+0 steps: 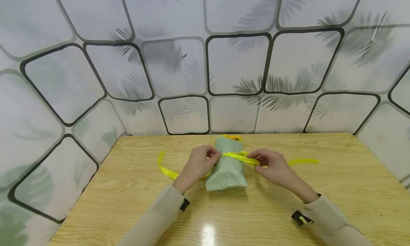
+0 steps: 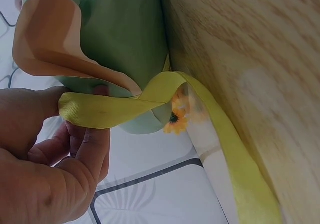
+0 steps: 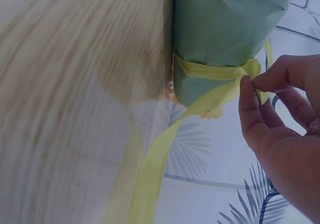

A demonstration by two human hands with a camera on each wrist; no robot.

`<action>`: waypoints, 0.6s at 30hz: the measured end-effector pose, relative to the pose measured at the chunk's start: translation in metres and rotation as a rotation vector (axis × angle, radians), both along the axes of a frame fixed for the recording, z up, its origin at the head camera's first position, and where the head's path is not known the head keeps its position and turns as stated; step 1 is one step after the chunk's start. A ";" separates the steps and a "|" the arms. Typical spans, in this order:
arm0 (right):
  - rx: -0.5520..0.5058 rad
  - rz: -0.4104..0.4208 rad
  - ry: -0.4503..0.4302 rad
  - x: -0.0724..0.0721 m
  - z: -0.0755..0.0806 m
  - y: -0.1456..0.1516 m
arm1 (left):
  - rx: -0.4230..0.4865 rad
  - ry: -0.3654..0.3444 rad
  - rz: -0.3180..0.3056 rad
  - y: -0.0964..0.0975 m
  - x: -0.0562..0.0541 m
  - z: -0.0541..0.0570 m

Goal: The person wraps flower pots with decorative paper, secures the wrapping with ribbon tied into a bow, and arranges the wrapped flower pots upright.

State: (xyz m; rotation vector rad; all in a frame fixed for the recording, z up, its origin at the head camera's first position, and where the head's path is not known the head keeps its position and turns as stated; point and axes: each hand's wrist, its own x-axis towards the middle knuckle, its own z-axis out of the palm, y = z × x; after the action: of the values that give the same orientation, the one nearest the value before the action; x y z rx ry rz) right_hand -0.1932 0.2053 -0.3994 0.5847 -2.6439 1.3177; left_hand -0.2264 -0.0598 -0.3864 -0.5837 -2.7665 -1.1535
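Note:
A bouquet wrapped in pale green paper (image 1: pixel 226 175) lies on the table, its orange flowers (image 2: pixel 176 122) peeking out at the far end. Around the wrapper runs a yellow ribbon (image 1: pixel 235 156). At the wrapper's left side, my left hand (image 1: pixel 199 163) pinches a stretch of ribbon between thumb and fingers. My right hand (image 1: pixel 274 167) pinches the ribbon at the right side, where the right wrist view shows a bunched part by the fingertips. A peach-coloured fold of the paper (image 2: pixel 47 31) shows near the left hand.
One loose ribbon tail (image 1: pixel 166 171) trails over the wooden table (image 1: pixel 134 203) on the left, and another tail (image 1: pixel 303 161) on the right. Behind the table's far edge stands a patterned wall covering (image 1: pixel 237 68).

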 end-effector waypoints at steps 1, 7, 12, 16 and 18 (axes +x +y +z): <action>0.007 0.006 -0.002 0.001 0.000 0.002 | -0.001 0.000 -0.001 0.000 0.000 0.000; 0.053 0.000 0.028 0.002 0.000 0.007 | 0.003 -0.005 0.003 0.000 0.000 -0.001; 0.066 0.012 0.014 0.001 0.000 0.008 | 0.002 0.006 -0.005 0.000 -0.001 -0.002; 0.078 0.007 0.010 0.001 -0.002 0.006 | -0.003 0.011 -0.010 0.001 -0.002 -0.003; 0.085 -0.002 0.002 0.002 -0.002 0.005 | -0.007 0.012 -0.010 0.000 -0.003 -0.003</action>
State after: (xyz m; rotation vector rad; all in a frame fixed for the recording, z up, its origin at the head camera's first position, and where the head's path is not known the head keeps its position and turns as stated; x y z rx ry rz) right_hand -0.1914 0.2099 -0.4019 0.5935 -2.7089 1.2087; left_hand -0.2292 -0.0595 -0.3895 -0.6047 -2.7620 -1.1386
